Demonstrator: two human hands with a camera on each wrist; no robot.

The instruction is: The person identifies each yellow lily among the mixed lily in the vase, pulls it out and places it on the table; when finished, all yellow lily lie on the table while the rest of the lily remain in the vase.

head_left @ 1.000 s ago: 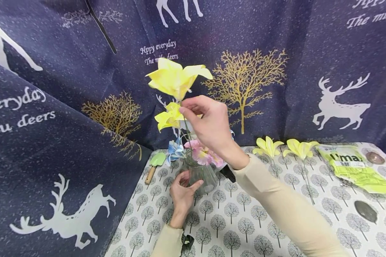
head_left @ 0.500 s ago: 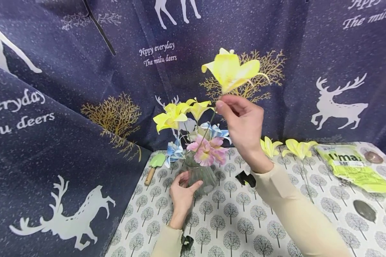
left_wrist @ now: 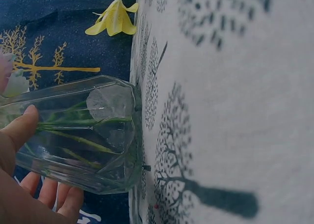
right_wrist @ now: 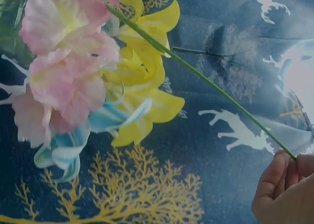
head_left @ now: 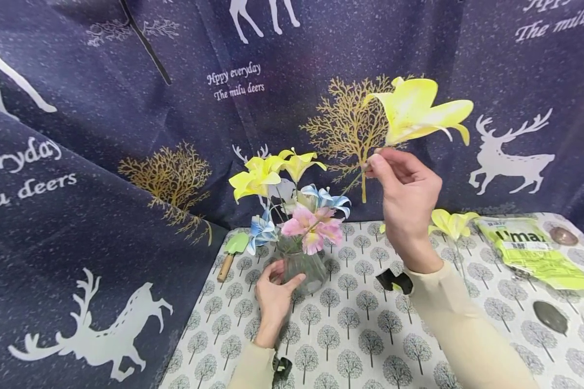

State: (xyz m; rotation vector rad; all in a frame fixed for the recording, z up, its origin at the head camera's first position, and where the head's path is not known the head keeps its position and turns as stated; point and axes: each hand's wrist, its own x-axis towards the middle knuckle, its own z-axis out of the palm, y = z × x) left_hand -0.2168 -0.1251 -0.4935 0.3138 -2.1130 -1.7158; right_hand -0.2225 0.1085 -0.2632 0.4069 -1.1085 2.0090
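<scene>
My right hand [head_left: 410, 202] pinches the green stem [right_wrist: 216, 92] of a yellow lily [head_left: 418, 111] just below its bloom, held up to the right of the vase. The stem slants down left toward the bouquet, and in the right wrist view its far end overlaps a pink flower [right_wrist: 64, 81]. With thumb and fingers on either side, my left hand [head_left: 273, 294] holds the clear glass vase [head_left: 313, 273] on the table. Yellow lilies [head_left: 255, 177], blue flowers [head_left: 261, 231] and a pink bloom [head_left: 304, 224] stand in it. Stems [left_wrist: 83, 140] show through its glass.
A small green trowel [head_left: 227, 262] lies left of the vase. To the right are another yellow lily [head_left: 451, 222], a lime-green bag [head_left: 535, 251], a dark stone [head_left: 550, 317] and a brown stone [head_left: 563, 236]. A dark deer-print cloth [head_left: 282, 113] hangs behind the tree-patterned tablecloth [head_left: 340, 346].
My right hand has moved right with the pinched lily, from above the vase out to its side, and the bloom now leans right. The left hand has stayed on the vase.
</scene>
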